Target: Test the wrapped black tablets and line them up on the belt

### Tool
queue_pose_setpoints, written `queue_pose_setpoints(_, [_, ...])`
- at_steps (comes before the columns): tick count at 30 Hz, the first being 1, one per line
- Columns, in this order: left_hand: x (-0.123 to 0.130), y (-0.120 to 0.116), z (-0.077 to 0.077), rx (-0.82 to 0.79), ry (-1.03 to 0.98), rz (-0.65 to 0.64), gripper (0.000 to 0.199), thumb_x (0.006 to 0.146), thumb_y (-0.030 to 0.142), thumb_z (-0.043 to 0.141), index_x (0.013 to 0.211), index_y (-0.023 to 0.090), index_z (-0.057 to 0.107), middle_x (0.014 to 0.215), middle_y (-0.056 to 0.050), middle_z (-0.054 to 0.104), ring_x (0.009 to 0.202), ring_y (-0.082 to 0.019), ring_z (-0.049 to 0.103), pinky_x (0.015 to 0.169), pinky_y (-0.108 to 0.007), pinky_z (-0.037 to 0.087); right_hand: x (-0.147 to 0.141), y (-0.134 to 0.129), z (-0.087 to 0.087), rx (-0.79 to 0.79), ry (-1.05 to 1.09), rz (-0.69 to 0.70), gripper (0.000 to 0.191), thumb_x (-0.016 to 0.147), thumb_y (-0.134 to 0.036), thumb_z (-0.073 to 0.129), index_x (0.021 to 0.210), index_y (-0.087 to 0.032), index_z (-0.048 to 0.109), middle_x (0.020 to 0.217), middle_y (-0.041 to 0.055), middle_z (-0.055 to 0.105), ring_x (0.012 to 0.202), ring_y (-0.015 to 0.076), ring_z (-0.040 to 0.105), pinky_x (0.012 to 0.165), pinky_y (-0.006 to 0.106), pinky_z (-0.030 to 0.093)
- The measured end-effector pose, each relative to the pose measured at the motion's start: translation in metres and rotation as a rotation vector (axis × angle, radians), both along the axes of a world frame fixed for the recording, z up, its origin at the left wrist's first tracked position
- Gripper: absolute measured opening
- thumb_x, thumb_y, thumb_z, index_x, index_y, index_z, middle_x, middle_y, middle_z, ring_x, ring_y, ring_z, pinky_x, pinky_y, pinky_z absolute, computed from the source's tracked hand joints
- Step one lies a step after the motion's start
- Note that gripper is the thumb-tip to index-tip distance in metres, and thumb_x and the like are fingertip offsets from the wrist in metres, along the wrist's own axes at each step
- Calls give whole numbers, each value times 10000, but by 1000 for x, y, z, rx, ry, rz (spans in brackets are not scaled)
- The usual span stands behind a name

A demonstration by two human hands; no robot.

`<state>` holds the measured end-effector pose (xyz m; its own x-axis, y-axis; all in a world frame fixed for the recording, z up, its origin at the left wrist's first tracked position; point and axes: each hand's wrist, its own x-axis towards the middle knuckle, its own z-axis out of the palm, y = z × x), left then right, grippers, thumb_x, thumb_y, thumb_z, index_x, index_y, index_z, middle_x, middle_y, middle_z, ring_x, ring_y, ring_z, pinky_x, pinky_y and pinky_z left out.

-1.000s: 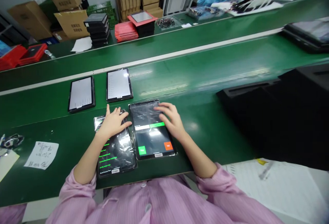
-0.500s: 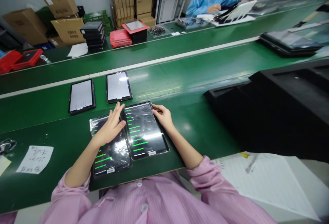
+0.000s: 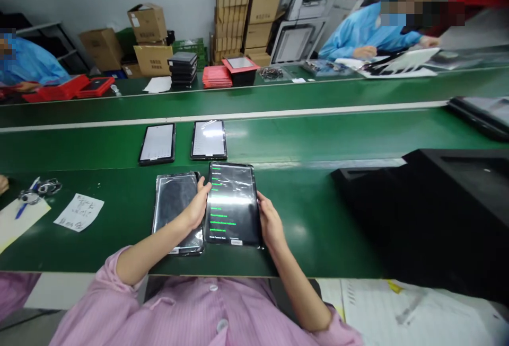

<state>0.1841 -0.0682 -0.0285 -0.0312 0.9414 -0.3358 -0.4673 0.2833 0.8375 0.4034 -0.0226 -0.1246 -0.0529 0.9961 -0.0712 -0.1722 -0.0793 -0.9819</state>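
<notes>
Both my hands hold a black tablet with green text lines on its screen. My left hand grips its left edge, and my right hand is on its right edge with the fingers partly beneath. Under my left wrist lies another tablet, its screen dark, in clear film. Two tablets with white screens rest farther back on the green surface, one at the left and one nearer the middle.
A large black cloth-like cover fills the right side. Handwritten paper lies left, beside a yellow sheet with a pen. Across the bench sit red trays, stacked black items and two people in blue.
My left hand has come down from above the left tablet onto the right tablet's edge. The left tablet's green text is gone. The view has turned left.
</notes>
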Motion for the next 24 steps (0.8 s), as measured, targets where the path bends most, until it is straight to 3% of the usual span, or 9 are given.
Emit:
queue_pose_setpoints(3, [-13,-25,18,29,153,41,805,945,577,530,1599,369,111,1666,-15,218,1551,-235,116,1251,-497,40,-13,-10,28,-20,232,47,479,864,-595,621,1214,-274,687,1304,71,657,1244,278,566,1138,506,369])
queue_pose_setpoints(7, [-57,-64,27,75,296,179,717,951,618,499,1576,402,222,1622,-7,335,1530,-280,208,1233,-561,120,-47,-27,59,-13,289,207,480,879,-616,603,1214,-286,698,1314,67,640,1229,282,554,1113,496,392])
queue_pose_setpoints(11, [-111,-85,9,-107,396,301,737,973,645,415,1599,343,172,1539,-84,471,1456,-313,383,1197,-606,210,-99,-35,64,-23,143,407,580,843,-678,609,1262,-283,676,1315,66,542,1300,278,469,1169,455,320])
queue_pose_setpoints(14, [-136,-89,-16,-100,568,465,701,971,646,412,1559,272,331,1547,-131,455,1463,-298,374,1220,-542,211,-123,-31,54,-28,-93,544,652,808,-680,628,1285,-237,655,1240,83,503,1295,282,449,1187,443,274])
queue_pose_setpoints(17, [-139,-92,-37,22,585,605,613,960,595,487,1476,265,476,1624,-66,337,1525,-231,232,1261,-395,137,-107,-28,42,-8,-221,548,668,802,-657,631,1296,-207,617,1195,96,520,1212,276,505,1128,460,347])
queue_pose_setpoints(20, [-121,-91,-49,35,209,548,624,966,613,427,1459,237,507,1590,-58,406,1504,-251,291,1258,-412,185,-59,-41,29,-70,-216,591,578,845,-656,582,1209,-208,599,969,54,613,907,223,624,865,420,513])
queue_pose_setpoints(22, [-99,-84,-54,55,0,496,632,969,593,420,1460,207,510,1542,-70,476,1480,-269,343,1248,-436,232,-24,-60,22,-197,-189,725,531,851,-666,582,1084,-189,581,760,3,609,644,176,610,641,350,509])
queue_pose_setpoints(24, [-73,-71,-59,83,-85,479,597,968,534,459,1453,192,523,1537,-60,484,1491,-254,319,1257,-402,213,1,-81,16,-339,-92,740,511,822,-651,648,1024,-202,512,739,-8,635,568,161,620,550,306,483])
